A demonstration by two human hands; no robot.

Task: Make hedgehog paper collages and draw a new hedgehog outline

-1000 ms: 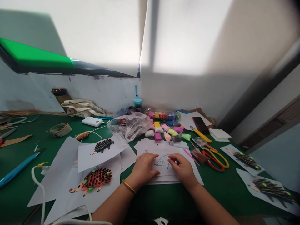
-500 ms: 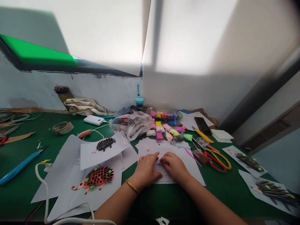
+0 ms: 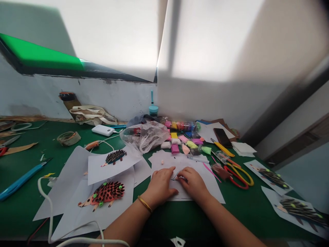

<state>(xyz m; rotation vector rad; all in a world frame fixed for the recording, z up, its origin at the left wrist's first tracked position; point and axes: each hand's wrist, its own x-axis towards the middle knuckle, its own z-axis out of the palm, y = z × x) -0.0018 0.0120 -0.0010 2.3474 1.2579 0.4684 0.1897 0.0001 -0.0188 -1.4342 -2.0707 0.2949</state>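
My left hand (image 3: 161, 183), with a gold bangle at its wrist, lies on a white paper sheet (image 3: 213, 192), its fingers stretched out and the thumb apart. Close to its right, my right hand (image 3: 192, 182) rests on the same sheet with fingertips pinched together. Whatever those fingertips hold is too small to make out. Between the hands, a thin dark curved outline (image 3: 174, 177) shows on the paper, partly covered by both. Beyond the left hand sits a small pale pink lump (image 3: 162, 162). A light marker pen (image 3: 198, 159) lies across the sheet's far edge.
Behind the paper are several coloured clay packets (image 3: 175, 148) and a clear plastic bag (image 3: 146, 137). Red and yellow scissors (image 3: 240, 176), a yellow cutter (image 3: 223, 149) and a phone (image 3: 222, 137) lie right. Leftward are a hedgehog picture (image 3: 108, 195), white cable (image 3: 50, 212) and blue-handled tool (image 3: 22, 181).
My right hand's fingertips have shifted very slightly, and a little more of the dark outline shows between the hands. The left hand stays in place on the paper.
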